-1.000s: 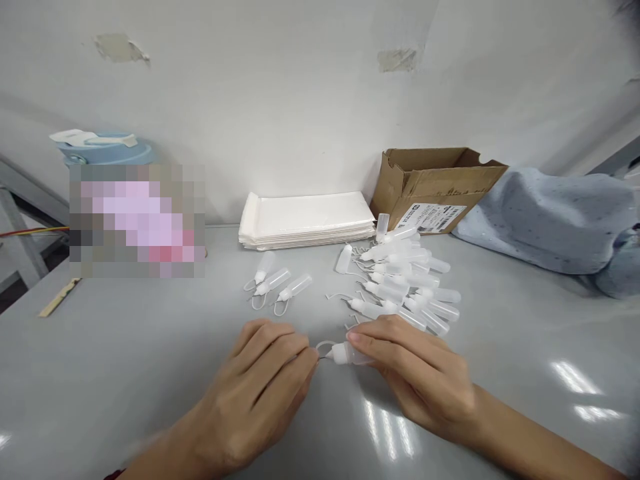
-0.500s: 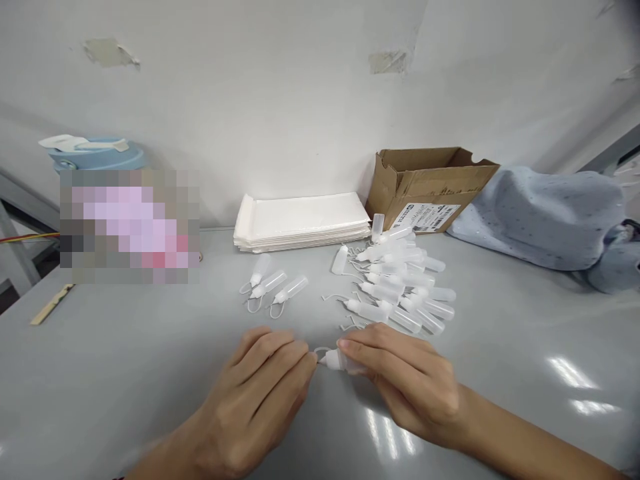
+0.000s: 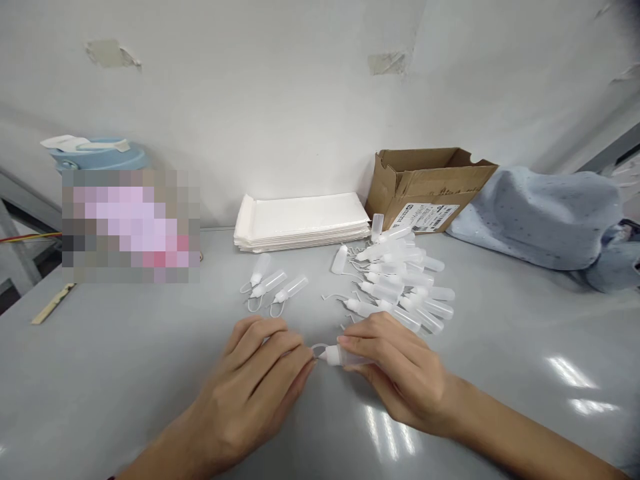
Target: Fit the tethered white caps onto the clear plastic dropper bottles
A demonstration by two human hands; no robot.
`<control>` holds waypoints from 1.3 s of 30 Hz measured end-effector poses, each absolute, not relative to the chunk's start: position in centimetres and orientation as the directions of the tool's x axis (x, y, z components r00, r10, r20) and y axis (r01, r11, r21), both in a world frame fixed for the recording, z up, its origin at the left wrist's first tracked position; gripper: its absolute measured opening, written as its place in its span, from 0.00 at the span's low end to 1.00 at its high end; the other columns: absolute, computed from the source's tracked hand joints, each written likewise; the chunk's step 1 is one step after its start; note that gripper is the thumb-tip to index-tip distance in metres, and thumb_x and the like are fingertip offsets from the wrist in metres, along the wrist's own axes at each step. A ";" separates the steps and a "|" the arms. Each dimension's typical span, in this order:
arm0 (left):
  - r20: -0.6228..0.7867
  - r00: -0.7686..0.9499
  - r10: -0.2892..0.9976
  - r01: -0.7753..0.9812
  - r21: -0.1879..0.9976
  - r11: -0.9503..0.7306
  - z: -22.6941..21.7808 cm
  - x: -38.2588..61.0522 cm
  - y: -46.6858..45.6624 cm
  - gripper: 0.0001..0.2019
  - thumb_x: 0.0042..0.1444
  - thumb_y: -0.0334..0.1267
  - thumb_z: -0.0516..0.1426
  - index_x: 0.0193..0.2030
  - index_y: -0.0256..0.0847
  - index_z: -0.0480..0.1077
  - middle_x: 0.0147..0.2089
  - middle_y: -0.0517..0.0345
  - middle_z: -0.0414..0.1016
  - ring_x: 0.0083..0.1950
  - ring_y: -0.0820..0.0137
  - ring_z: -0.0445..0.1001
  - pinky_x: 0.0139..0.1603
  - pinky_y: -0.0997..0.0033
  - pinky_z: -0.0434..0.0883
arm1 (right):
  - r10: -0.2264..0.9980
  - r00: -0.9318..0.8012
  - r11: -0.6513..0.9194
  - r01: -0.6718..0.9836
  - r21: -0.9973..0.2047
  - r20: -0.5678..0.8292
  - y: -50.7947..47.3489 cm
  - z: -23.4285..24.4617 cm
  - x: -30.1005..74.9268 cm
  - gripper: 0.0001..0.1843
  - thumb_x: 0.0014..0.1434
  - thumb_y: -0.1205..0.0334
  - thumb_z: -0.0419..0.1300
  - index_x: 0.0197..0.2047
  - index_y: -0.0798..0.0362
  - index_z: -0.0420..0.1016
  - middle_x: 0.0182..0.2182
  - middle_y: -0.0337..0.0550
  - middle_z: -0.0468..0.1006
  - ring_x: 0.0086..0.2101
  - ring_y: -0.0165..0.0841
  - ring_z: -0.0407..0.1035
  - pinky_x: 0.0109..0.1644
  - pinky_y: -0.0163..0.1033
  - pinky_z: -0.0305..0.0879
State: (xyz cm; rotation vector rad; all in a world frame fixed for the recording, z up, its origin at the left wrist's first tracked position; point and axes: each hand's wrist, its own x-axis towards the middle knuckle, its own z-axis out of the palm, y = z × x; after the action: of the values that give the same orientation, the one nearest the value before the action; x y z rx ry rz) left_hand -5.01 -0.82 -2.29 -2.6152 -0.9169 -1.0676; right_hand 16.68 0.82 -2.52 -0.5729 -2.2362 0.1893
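My right hand (image 3: 400,377) pinches a small translucent squeeze bottle (image 3: 336,356) with a white nozzle, held just above the grey table (image 3: 150,373). My left hand (image 3: 250,393) meets it at the nozzle tip, fingers curled and pinched on the thin loop (image 3: 319,349) attached there. Just beyond my right hand lies a pile of several similar bottles (image 3: 400,280). Three more bottles (image 3: 273,285) lie in a row farther back, left of centre.
A stack of white padded envelopes (image 3: 303,221) lies against the wall. An open cardboard box (image 3: 430,187) sits to its right, beside a blue-grey cloth bundle (image 3: 545,220). A light blue lidded container (image 3: 95,152) stands at the far left.
Both hands with the bottle have shifted slightly left and a bit away from me; the grip looks the same.
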 end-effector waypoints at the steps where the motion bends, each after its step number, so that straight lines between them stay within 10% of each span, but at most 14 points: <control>1: 0.677 0.562 0.476 0.602 0.060 -0.796 -2.3 -5.0 -0.9 0.06 0.52 0.21 0.58 0.33 0.34 0.70 0.29 0.55 0.73 0.36 0.65 0.68 0.37 0.63 0.66 | 0.457 -0.581 0.887 0.351 -0.299 0.673 0.8 -2.6 16.7 0.13 0.58 0.77 0.50 0.45 0.60 0.68 0.33 0.51 0.77 0.31 0.35 0.70 0.29 0.40 0.70; 7: 0.642 0.581 0.500 0.592 0.087 -0.801 -2.6 -4.7 -0.8 0.07 0.55 0.21 0.55 0.33 0.36 0.70 0.29 0.57 0.73 0.37 0.67 0.68 0.39 0.65 0.67 | 0.416 -0.611 0.900 0.382 -0.209 0.673 0.6 -3.1 16.6 0.13 0.61 0.75 0.49 0.47 0.63 0.67 0.33 0.53 0.78 0.35 0.37 0.72 0.35 0.42 0.74; 19: 0.619 0.502 0.604 0.561 0.299 -0.772 -2.3 -5.0 -1.0 0.07 0.54 0.25 0.58 0.39 0.35 0.68 0.33 0.56 0.73 0.38 0.66 0.66 0.42 0.62 0.67 | 0.609 -0.574 0.786 0.345 -0.513 0.548 0.5 -2.9 16.9 0.12 0.61 0.72 0.53 0.49 0.60 0.67 0.36 0.51 0.75 0.36 0.35 0.70 0.37 0.40 0.72; 39: 0.595 0.565 0.571 0.496 0.309 -0.812 -3.3 -4.6 -1.1 0.10 0.55 0.18 0.52 0.39 0.34 0.67 0.32 0.55 0.73 0.35 0.68 0.65 0.39 0.62 0.66 | 0.615 -0.633 0.762 0.327 -0.559 0.469 0.3 -3.6 16.8 0.11 0.63 0.70 0.51 0.48 0.62 0.66 0.34 0.50 0.74 0.32 0.34 0.66 0.35 0.39 0.68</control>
State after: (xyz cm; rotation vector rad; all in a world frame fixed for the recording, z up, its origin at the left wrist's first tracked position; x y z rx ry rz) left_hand -4.63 -1.05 -3.34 -2.8726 -0.9828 -1.1553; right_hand 16.76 0.34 -3.61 -0.7011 -2.2910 0.5646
